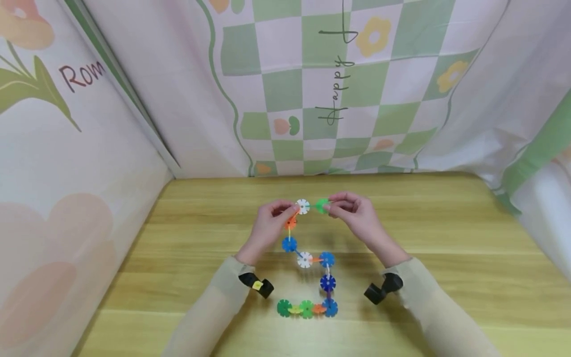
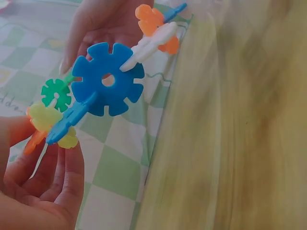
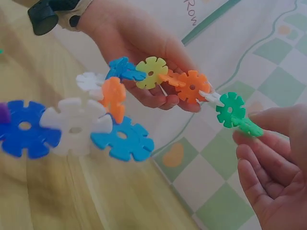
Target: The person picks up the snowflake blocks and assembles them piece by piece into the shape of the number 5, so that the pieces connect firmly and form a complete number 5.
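Observation:
A chain of interlocking plastic snowflake discs hangs and winds between and below both hands. My left hand point(image 1: 266, 224) grips it at an orange disc point(image 3: 192, 86), beside a white disc point(image 1: 303, 207). At the chain's upper right end, my right hand point(image 1: 358, 216) pinches a green disc point(image 3: 249, 126) between thumb and fingers; this disc is slotted into another green disc point(image 3: 230, 109). Below the left hand the chain runs through a blue disc point(image 1: 289, 244), a second white disc point(image 1: 305, 260) and more blue ones. Its lower end is a dark green disc point(image 1: 284, 308).
Under the hands is a wood-grain table point(image 1: 200, 198). A checked green-and-white cloth point(image 1: 321, 89) hangs behind its far edge, and a printed cloth point(image 1: 89, 163) covers the left side. Both wrists wear black camera mounts point(image 1: 256, 284) over light sleeves.

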`<state>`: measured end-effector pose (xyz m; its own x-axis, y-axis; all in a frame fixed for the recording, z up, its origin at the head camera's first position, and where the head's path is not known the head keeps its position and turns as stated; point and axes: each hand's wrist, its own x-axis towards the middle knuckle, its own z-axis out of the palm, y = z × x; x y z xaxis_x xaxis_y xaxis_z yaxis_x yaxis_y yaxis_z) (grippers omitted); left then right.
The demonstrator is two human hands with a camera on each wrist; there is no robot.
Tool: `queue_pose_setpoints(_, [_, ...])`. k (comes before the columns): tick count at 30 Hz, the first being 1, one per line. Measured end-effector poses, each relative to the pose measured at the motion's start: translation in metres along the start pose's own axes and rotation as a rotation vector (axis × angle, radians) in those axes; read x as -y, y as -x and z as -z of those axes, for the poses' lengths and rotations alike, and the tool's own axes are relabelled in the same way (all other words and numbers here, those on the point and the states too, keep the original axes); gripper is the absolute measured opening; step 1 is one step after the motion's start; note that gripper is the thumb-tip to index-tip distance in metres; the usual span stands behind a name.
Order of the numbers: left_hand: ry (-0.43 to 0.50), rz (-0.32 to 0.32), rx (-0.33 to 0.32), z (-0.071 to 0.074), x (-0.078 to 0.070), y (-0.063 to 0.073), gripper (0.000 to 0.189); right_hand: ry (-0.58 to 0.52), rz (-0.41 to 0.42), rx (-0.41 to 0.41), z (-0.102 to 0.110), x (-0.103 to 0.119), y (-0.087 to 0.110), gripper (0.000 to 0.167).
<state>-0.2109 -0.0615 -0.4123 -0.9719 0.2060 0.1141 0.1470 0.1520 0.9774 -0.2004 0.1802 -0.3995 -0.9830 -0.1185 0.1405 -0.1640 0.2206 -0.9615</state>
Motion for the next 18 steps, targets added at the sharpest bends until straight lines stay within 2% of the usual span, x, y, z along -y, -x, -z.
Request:
queue_pose_setpoints(4, [0.018,0.018,-0.002,0.003,0.004,-0.005,0.028,0.021,0.039,-0.002,0.005,-0.004,0.006,0.041])
queue_pose_setpoints(8, [0.014,0.019,-0.01,0.004,0.011,-0.01,0.024,0.062,0.068,0.036,0.009,-0.005,0.019,0.037])
queue_pose_setpoints(12, [0.004,0.017,-0.018,0.004,0.018,-0.014,0.021,0.114,0.099,0.136,0.006,-0.007,0.036,0.03])
queue_pose_setpoints(18, [-0.014,0.03,-0.024,0.001,0.026,-0.019,0.021,0.147,0.116,0.34,-0.008,-0.009,0.061,0.031])
